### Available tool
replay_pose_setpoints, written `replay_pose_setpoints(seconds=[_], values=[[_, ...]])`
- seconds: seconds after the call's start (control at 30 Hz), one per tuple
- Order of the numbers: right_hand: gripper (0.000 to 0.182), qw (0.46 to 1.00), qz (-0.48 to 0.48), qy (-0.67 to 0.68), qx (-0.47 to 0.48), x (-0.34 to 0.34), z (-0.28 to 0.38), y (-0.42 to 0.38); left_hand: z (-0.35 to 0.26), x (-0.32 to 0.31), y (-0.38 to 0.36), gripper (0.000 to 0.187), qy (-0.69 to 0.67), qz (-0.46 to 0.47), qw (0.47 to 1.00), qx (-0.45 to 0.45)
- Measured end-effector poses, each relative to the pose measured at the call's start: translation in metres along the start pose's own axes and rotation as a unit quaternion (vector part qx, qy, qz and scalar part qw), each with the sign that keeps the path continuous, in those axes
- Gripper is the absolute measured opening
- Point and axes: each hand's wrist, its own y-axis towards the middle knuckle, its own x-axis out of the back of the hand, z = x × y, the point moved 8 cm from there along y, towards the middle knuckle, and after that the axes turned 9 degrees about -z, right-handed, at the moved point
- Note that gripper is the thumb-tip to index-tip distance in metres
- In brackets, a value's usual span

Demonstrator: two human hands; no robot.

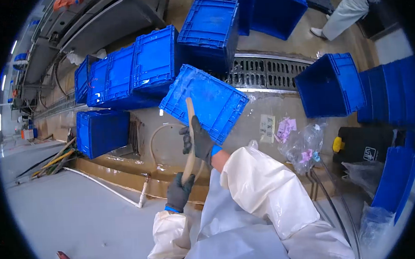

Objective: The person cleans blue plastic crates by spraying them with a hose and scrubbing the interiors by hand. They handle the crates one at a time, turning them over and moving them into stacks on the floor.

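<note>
My right hand point(199, 140), in a dark grey glove, is wrapped round a beige hose point(189, 112) near its open end. Lower down, my left hand point(178, 193), gloved the same way, grips the same hose. The hose end points at a tilted blue crate point(220, 106) just ahead, whose flat outer face is wet and turned towards me. A further loop of hose point(153, 141) lies on the wet floor to the left. White sleeves cover both arms.
More blue crates point(152, 58) stand in a row beyond, beside a slotted floor drain point(266, 72). An open crate point(328, 87) lies at the right, near plastic bags point(305, 143) and a black bin point(365, 145). A white pipe point(108, 189) edges the floor at left. Another person's leg point(346, 14) is far right.
</note>
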Motion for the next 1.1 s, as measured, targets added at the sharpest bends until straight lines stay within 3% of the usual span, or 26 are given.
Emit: replay_pose_setpoints(seconds=[0.13, 0.2, 0.23, 0.3, 0.4, 0.43, 0.5, 0.6, 0.63, 0.73, 0.87, 1.0, 1.1], values=[[0.072, 0.999, 0.001, 0.015, -0.032, -0.037, -0.01, 0.007, 0.033, 0.027, 0.016, 0.034, -0.097, -0.056, 0.991, 0.066], [0.062, 0.979, -0.087, -0.167, 0.075, -0.02, -0.007, 0.028, 0.042, 0.045, 0.026, 0.033, -0.108, -0.075, 0.988, 0.078], [0.059, 0.933, -0.116, -0.31, 0.141, -0.008, 0.0, 0.038, 0.049, 0.052, 0.031, 0.032, -0.113, -0.085, 0.986, 0.086], [0.054, 0.76, -0.18, -0.57, 0.254, 0.012, 0.008, 0.052, 0.074, 0.059, 0.043, 0.029, -0.123, -0.103, 0.983, 0.09], [0.045, 0.548, -0.198, -0.726, 0.366, 0.031, -0.001, 0.062, 0.082, 0.074, 0.059, 0.028, -0.126, -0.11, 0.979, 0.115], [0.042, 0.511, -0.194, -0.754, 0.364, 0.037, -0.004, 0.068, 0.067, 0.085, 0.066, 0.028, -0.122, -0.135, 0.982, 0.055], [0.037, 0.436, -0.185, -0.804, 0.361, 0.047, -0.011, 0.082, 0.08, 0.09, 0.078, 0.029, -0.155, -0.132, 0.976, 0.072], [0.041, 0.363, -0.154, -0.857, 0.331, 0.062, -0.02, 0.107, 0.094, 0.095, 0.096, 0.03, -0.193, -0.124, 0.967, 0.108], [0.039, 0.377, -0.145, -0.844, 0.352, 0.063, -0.018, 0.104, 0.098, 0.097, 0.101, 0.03, -0.204, -0.122, 0.964, 0.122], [0.025, 0.335, -0.111, -0.863, 0.362, 0.069, -0.016, 0.094, 0.113, 0.102, 0.119, 0.031, -0.182, -0.095, 0.969, 0.136], [0.028, 0.315, -0.136, -0.895, 0.284, 0.087, -0.005, 0.081, 0.135, 0.105, 0.128, 0.035, -0.185, -0.099, 0.965, 0.155], [0.032, 0.223, -0.158, -0.88, 0.388, 0.084, -0.003, 0.081, 0.171, 0.094, 0.124, 0.036, -0.145, -0.092, 0.97, 0.17], [0.032, 0.191, -0.147, -0.917, 0.317, 0.083, -0.011, 0.117, 0.183, 0.09, 0.118, 0.036, -0.118, -0.082, 0.974, 0.175]])
